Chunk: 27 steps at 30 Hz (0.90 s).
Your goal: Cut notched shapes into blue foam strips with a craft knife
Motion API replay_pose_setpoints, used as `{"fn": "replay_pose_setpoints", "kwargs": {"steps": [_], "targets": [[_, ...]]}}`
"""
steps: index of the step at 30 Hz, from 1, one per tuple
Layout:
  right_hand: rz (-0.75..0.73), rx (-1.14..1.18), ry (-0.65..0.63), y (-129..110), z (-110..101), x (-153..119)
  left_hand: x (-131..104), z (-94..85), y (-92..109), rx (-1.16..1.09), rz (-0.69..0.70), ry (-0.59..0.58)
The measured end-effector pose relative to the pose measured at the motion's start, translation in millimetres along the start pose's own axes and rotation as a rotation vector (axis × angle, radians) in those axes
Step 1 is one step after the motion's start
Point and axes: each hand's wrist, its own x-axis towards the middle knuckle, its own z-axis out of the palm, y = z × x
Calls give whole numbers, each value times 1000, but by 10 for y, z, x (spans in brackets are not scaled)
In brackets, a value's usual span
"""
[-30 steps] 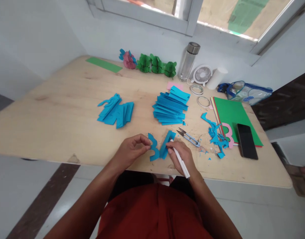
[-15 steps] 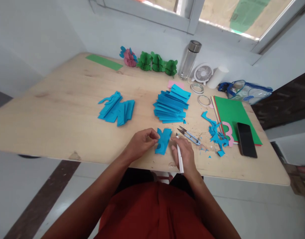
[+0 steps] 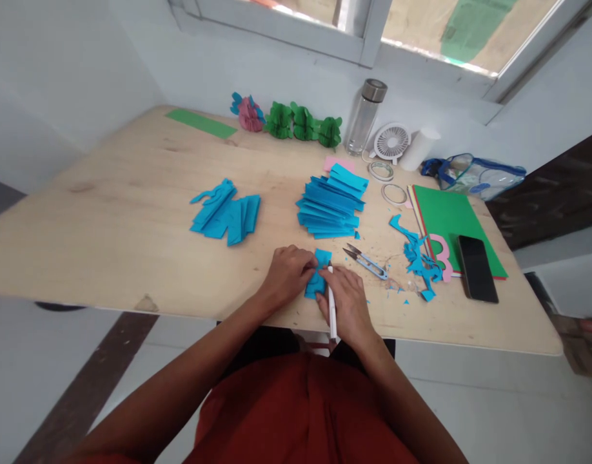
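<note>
A small piece of blue paper (image 3: 315, 289) lies at the table's front edge between my two hands, partly covered by their fingers. My left hand (image 3: 290, 274) is closed, with its fingertips gripping the paper's left side. My right hand (image 3: 348, 299) is wrapped around a white pen (image 3: 332, 316), whose dark tip points away from me. The thumb and fingertips of that hand also touch the paper's right side. Just right of the paper rest blue-handled thread snips (image 3: 371, 263). Beyond it sits a fanned stack of folded blue paper strips (image 3: 329, 206).
Cut blue pieces (image 3: 223, 209) lie to the left. Blue scraps (image 3: 416, 254), a phone (image 3: 477, 269) and green paper sheets (image 3: 448, 212) are on the right. Along the wall stand green paper decorations (image 3: 303, 122), a glass bottle (image 3: 366, 116) and a small fan (image 3: 391, 142).
My left hand has moved right and my right hand left, closing in on the blue paper. Their fingers now cover more of it. The pen has shifted left with my right hand.
</note>
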Motion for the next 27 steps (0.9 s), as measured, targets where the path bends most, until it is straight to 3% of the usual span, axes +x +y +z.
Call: {"fn": "replay_pose_setpoints", "kwargs": {"steps": [6,10,12,20,27], "targets": [[8,-31,-37,-6,17,-1,-79,-93,-144,7,107,24],[9,-37,-37,-10,12,1,-150,-148,-211,67,328,-78],[9,-41,-38,-15,6,1,-187,-155,-216,115,373,-128],[6,-48,-55,-34,-24,-10,-266,-128,-177,203,376,-136],[61,-90,18,67,13,57,-304,-107,-136,250,367,-134]]}}
